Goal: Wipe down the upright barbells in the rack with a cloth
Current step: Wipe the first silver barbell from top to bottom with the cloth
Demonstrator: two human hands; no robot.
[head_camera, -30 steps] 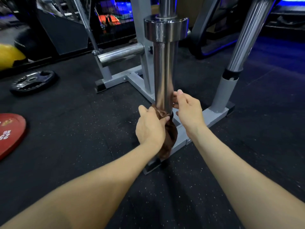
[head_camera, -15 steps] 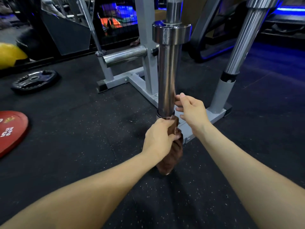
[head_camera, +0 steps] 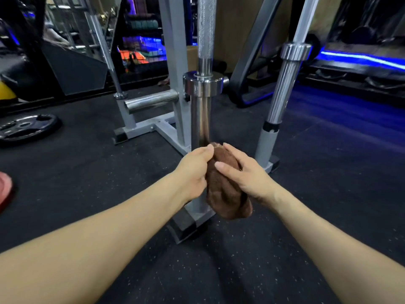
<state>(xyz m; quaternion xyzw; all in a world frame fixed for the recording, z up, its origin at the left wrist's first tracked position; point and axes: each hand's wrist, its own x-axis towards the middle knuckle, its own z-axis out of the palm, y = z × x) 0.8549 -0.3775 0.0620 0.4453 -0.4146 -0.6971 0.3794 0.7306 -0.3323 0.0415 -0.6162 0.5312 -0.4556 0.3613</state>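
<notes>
A chrome barbell (head_camera: pixel 201 115) stands upright in the grey rack (head_camera: pixel 173 88) at the centre. A second upright barbell (head_camera: pixel 285 84) stands to its right in a grey sleeve (head_camera: pixel 266 148). A bunched brown cloth (head_camera: pixel 225 189) hangs in front of the centre bar's lower sleeve. My left hand (head_camera: pixel 192 172) grips the cloth from the left. On the cloth's right side, my right hand (head_camera: pixel 245 174) holds it with fingers laid over it. The bar's foot is hidden behind the cloth and hands.
A black weight plate (head_camera: pixel 26 128) lies on the rubber floor at the left, and a red plate (head_camera: pixel 5 189) shows at the left edge. A horizontal chrome peg (head_camera: pixel 151 100) sticks out of the rack. Dark machines stand behind.
My right hand left the bar's sleeve and took hold of the cloth beside my left hand. The cloth came up off the bar's base, and the view tilted upward.
</notes>
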